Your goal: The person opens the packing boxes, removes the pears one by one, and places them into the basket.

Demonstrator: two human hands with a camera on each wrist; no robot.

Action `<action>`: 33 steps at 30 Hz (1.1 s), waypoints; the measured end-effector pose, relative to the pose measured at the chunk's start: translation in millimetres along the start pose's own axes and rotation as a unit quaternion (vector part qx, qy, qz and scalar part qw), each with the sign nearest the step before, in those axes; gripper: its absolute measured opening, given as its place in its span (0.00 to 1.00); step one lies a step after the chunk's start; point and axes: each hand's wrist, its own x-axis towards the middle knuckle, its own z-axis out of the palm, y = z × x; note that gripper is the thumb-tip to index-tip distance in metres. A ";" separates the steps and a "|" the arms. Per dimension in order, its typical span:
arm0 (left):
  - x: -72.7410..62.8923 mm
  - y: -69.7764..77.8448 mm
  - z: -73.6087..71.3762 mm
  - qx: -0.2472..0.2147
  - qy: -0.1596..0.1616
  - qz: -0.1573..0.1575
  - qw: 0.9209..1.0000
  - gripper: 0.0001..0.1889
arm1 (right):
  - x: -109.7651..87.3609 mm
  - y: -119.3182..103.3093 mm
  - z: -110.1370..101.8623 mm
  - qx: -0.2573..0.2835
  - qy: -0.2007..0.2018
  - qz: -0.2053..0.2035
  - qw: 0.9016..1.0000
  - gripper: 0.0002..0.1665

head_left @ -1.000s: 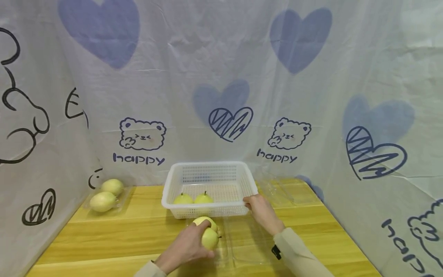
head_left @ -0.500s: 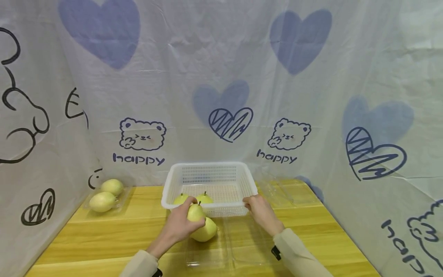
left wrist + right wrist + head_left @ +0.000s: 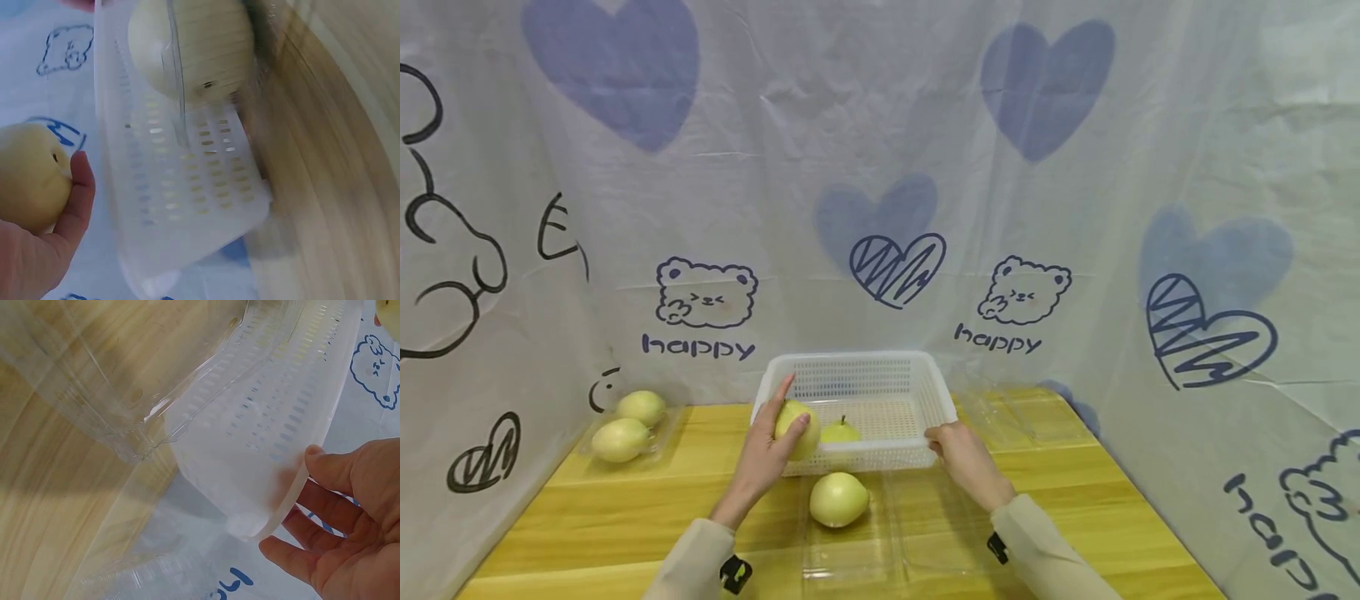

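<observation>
My left hand [image 3: 763, 446] grips a yellow-green pear [image 3: 797, 431] above the front left rim of a white perforated plastic basket [image 3: 880, 457]. In the left wrist view, the thumb and palm curl round this pear [image 3: 31, 178], outside the basket's near wall. My right hand [image 3: 962, 458] pinches the basket's front right corner; its thumb lies on the rim in the right wrist view. Another pear [image 3: 841, 432] stands in the basket, stem up. The basket's left front corner is hidden by the held pear. A further pear [image 3: 838, 500] lies in a clear plastic clamshell box [image 3: 850, 567] before the basket.
Two pears [image 3: 621, 439] sit in a clear tray [image 3: 662, 442] at the table's left back. An additional clear plastic container [image 3: 1052, 417] lies at the right back. A white patterned curtain [image 3: 880, 167] closes off the back and sides of the wooden table [image 3: 715, 500].
My left hand has lifted a pear out of the clear box and carried it up and left to the basket's front rim. The right hand stays on the basket's corner.
</observation>
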 end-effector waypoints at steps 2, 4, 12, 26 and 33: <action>4.4 -5.0 -1.7 -0.007 0.013 -0.009 1.000 0.28 | 0.2 -0.3 0.1 0.000 0.001 -0.002 1.000 0.08; 9.3 -8.9 -3.6 -0.026 0.025 -0.023 0.999 0.24 | 0.6 -0.1 0.8 -0.002 0.002 -0.004 1.000 0.08; 32.5 -15.1 -13.3 -0.026 0.028 -0.087 0.995 0.29 | 0.9 -1.4 1.4 -0.007 0.000 -0.013 1.000 0.08; 60.0 -40.1 4.4 0.161 -0.004 -0.016 0.987 0.27 | 0.6 1.2 1.7 -0.003 0.003 -0.009 1.000 0.08; 66.2 -51.8 17.5 0.249 -0.051 0.067 0.965 0.23 | -0.5 0.8 1.0 0.008 -0.003 -0.001 1.000 0.08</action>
